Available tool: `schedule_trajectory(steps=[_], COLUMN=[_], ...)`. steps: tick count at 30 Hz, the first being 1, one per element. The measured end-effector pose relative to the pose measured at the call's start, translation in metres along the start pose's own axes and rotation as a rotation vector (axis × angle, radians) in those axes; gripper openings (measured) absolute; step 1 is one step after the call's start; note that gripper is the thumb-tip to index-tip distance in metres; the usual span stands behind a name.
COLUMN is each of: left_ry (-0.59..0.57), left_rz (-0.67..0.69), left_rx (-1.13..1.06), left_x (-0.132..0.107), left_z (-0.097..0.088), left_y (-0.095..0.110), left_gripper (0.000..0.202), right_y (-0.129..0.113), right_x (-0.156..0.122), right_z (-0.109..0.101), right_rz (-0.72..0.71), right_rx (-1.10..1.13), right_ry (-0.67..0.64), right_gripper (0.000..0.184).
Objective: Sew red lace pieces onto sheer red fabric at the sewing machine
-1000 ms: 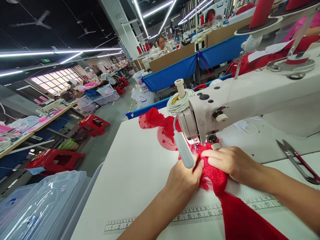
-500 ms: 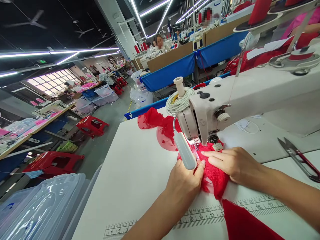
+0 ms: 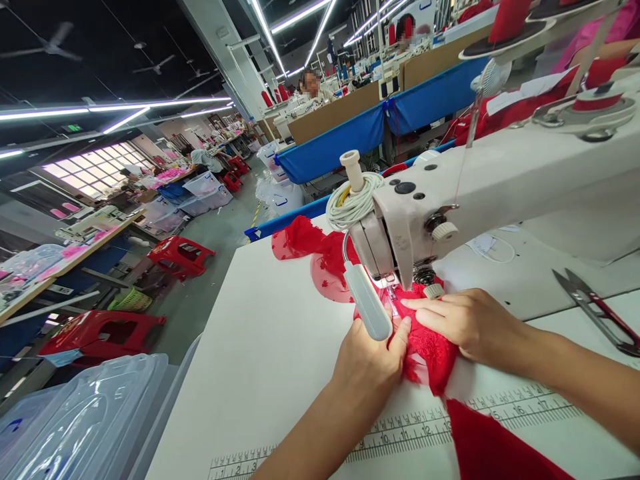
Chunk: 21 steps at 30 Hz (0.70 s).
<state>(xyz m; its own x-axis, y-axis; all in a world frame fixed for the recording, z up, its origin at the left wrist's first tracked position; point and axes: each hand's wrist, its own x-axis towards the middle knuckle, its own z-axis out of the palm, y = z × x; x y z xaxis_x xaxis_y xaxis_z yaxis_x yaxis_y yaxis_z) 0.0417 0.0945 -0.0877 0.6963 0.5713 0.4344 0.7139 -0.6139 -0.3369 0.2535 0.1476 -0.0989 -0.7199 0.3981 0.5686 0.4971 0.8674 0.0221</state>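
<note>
A red lace garment piece lies beneath the presser foot of a white sewing machine. To the left of the foot, my left hand grips the lace, its thumb on top; a small lamp hides part of its fingers. My right hand holds the lace from the right, index finger stretched toward the needle and the others curled over the cloth. Sheer red fabric trails out behind the machine head. A solid red strip hangs toward me across the printed ruler.
Thread snips lie at the right. Clear plastic bins stand left of the white table. Red stools are on the floor beyond. Blue cloth panels and other people at machines fill the background.
The whole view has shifted slightly. Both hands keep nearly the same place on the lace, and the fabric shows no clear movement under the foot.
</note>
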Motion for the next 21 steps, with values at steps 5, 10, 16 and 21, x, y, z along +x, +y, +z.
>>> schedule_trajectory(steps=[5,10,16,21], left_ry=[-0.052,-0.096,-0.177,-0.187], left_rz=[-0.017,-0.037,-0.107,-0.113], left_rx=[0.004,-0.054,-0.211,-0.233], left_x=[-0.002,0.004,0.013,0.011], left_z=[0.002,-0.004,-0.016,-0.015], left_y=[-0.005,-0.008,-0.008,-0.008], left_gripper=[0.037,0.035,0.044,0.048], right_y=[0.001,0.004,0.005,0.005], right_x=[0.003,0.001,0.001,0.003], right_z=[-0.001,0.003,0.006,0.005], right_rz=[0.014,0.046,0.121,0.139], right_rx=[-0.013,0.010,0.039,0.061], right_ry=[-0.015,-0.060,-0.059,-0.087], right_gripper=[0.030,0.027,0.027,0.028])
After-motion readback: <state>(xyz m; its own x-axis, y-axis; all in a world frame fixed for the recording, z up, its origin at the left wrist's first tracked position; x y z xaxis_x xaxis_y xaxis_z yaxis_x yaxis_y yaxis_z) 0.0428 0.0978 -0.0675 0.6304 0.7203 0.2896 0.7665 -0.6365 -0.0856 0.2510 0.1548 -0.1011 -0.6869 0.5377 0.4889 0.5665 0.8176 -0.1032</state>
